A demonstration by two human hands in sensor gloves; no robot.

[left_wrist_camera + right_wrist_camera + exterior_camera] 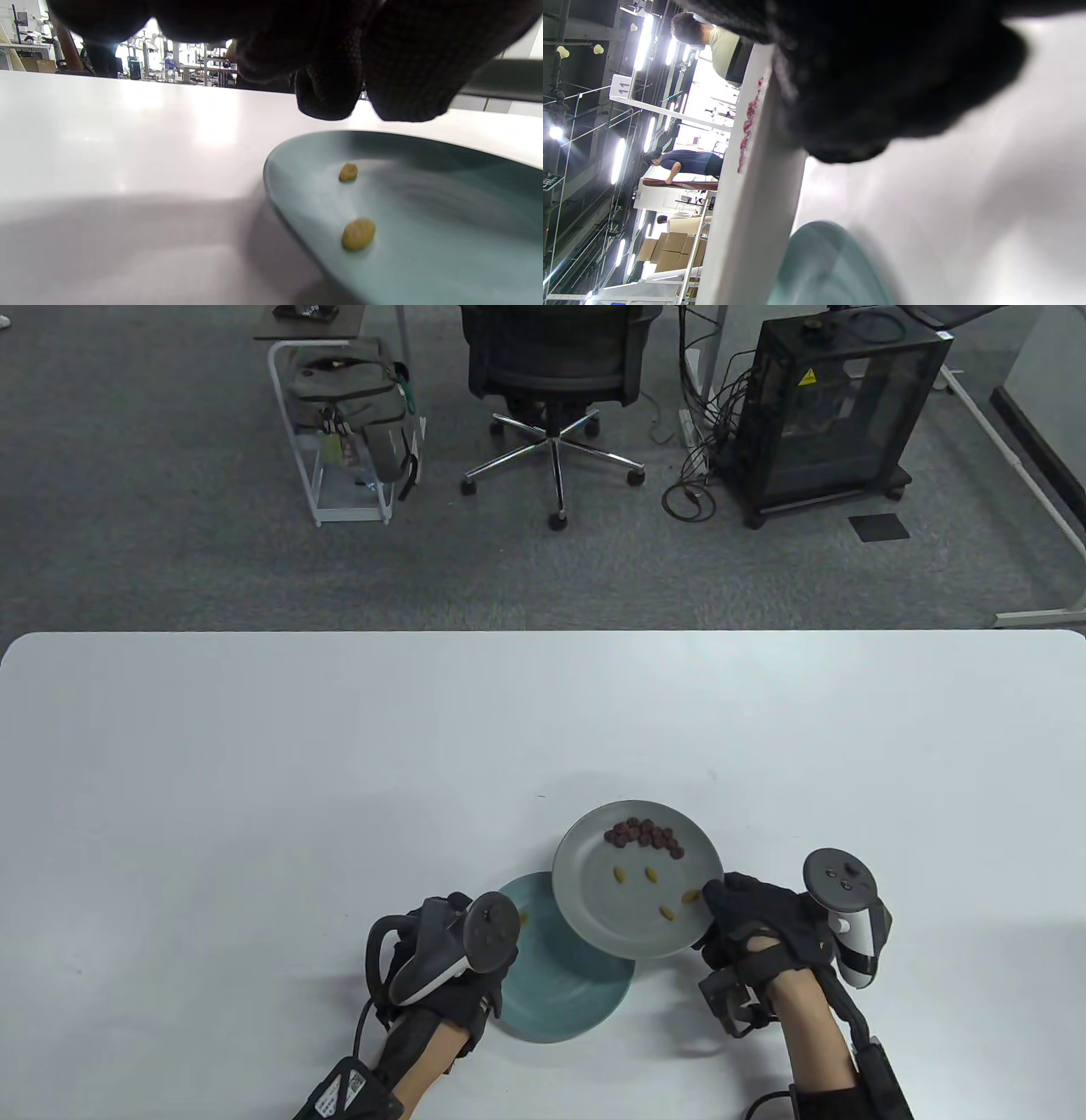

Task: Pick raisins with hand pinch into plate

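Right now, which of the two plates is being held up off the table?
The grey plate, carrying dark and yellow raisins: the right hand grips its rim, and it overlaps the teal plate, which lies flat on the table.

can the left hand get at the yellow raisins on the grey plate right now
Probably yes. The round grey plate is held up by the right hand, partly over the teal plate, and the yellow raisins lie uncovered just right of the left hand, whose fingertips hang free with nothing pinched.
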